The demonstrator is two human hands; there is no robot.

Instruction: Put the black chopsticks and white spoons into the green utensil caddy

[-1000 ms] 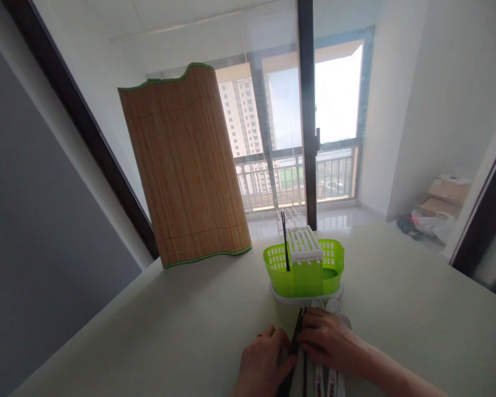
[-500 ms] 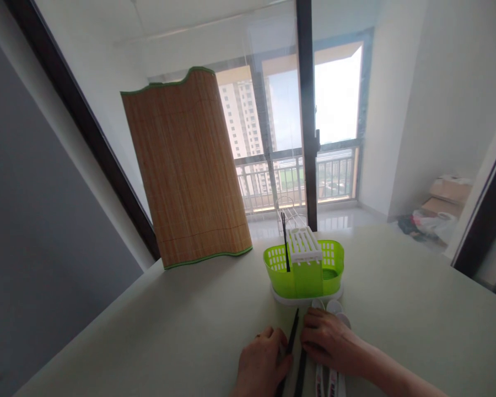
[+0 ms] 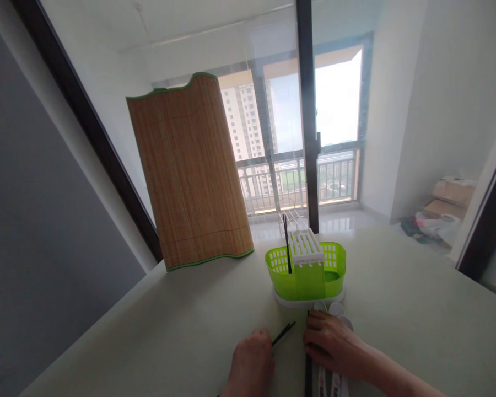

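Observation:
My left hand (image 3: 251, 361) is closed around a pair of black chopsticks (image 3: 284, 333), whose tips point up and to the right. Just below the green basket, my right hand (image 3: 328, 339) has its fingers curled over another black stick (image 3: 308, 377) and lies across several white spoons (image 3: 337, 310). The spoons' handles stick out below it. The green basket (image 3: 308, 284) stands on a white base, with a white slotted rack (image 3: 306, 246) on top. Dark chopsticks (image 3: 288, 245) stand upright in its left part.
A bamboo mat (image 3: 192, 176) with green edging stands at the back left of the pale table (image 3: 161, 331). Behind are a glass partition and windows. Cardboard boxes (image 3: 450, 193) and bags lie on the floor at the right.
My left hand has moved slightly left and turned, and its chopsticks now tilt further right, away from the stick under my right hand. My right hand has barely moved.

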